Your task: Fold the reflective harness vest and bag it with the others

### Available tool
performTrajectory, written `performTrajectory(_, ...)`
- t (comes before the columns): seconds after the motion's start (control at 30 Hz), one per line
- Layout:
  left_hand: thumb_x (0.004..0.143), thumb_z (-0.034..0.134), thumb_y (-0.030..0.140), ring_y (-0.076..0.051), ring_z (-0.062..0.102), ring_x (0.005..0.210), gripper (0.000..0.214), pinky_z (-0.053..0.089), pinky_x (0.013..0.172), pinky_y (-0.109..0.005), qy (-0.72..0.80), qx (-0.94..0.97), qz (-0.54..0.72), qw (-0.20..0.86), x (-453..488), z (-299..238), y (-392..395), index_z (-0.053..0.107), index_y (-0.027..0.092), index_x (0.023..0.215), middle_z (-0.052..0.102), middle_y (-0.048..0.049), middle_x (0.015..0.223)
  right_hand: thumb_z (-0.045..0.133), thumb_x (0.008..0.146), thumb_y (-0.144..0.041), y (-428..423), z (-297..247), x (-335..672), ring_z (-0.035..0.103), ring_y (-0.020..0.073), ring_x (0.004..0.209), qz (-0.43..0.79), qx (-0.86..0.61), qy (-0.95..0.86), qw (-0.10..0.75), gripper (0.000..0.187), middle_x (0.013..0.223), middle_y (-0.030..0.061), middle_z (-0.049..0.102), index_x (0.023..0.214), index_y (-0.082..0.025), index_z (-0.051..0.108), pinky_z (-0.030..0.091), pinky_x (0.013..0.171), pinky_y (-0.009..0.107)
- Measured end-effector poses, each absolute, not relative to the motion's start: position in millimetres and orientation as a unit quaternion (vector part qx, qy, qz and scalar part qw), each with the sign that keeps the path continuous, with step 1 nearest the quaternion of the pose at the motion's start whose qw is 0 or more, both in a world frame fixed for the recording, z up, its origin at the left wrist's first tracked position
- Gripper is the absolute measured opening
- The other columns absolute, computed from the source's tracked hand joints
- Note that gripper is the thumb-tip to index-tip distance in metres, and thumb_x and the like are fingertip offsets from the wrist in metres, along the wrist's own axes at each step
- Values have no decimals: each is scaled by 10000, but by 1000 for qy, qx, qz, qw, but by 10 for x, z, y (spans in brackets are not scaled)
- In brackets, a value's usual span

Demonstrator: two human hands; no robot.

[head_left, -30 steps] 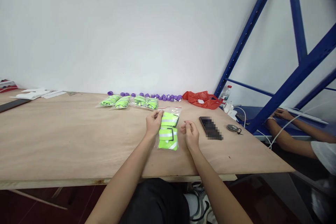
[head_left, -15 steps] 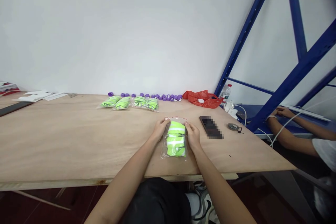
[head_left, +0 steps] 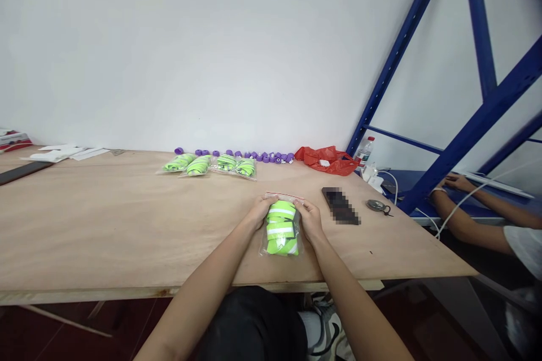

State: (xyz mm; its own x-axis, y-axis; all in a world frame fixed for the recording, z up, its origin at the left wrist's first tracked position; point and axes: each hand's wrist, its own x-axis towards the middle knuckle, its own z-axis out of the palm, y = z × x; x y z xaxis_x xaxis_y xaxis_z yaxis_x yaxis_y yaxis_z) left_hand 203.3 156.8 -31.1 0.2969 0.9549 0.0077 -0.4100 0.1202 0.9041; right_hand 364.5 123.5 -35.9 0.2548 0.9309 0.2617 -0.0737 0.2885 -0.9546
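Note:
A clear zip bag (head_left: 262,243) with a red line along its top lies near the table's front edge. Inside it is a folded neon-green reflective strap (head_left: 281,229) with pale stripes. My left hand (head_left: 259,211) grips the bag's upper left side, thumb over the plastic. At the upper right side my right hand (head_left: 310,218) pinches it in the same way. Both hands are closed on the bag, with their undersides hidden.
Behind stand several bagged green straps (head_left: 197,166) and a row of purple rolls (head_left: 266,157). To the right are a red plastic bag (head_left: 326,159), a pixelated dark phone (head_left: 340,206), a round compass-like object (head_left: 376,205), a bottle (head_left: 364,151) and a blue frame (head_left: 470,118). Another person's arms (head_left: 461,217) rest beyond.
The green strap sits slightly lower and further left, its folds shifted. Both hands have moved slightly inward toward the bag's top, still holding it.

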Motion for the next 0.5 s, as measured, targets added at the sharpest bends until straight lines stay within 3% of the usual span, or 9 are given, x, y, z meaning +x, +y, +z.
performTrajectory(0.33, 623, 897, 448, -202, 683, 736, 438, 529, 711, -320, 302, 436, 498, 686, 2018, -278, 1520, 752, 112, 862, 770, -110, 870, 821, 619, -546, 1217, -334, 3624, 643, 211, 712, 395, -458, -475, 639, 412, 785, 53, 755, 789, -175, 762, 518, 671, 337)
performTrajectory(0.5, 548, 929, 453, -201, 675, 704, 483, 525, 695, -322, 298, 442, 496, 685, 2015, -271, 1521, 767, 98, 832, 773, -116, 843, 806, 625, -568, 1217, -332, 3632, 643, 219, 729, 389, -462, -480, 636, 424, 793, 60, 760, 785, -177, 762, 517, 670, 330)
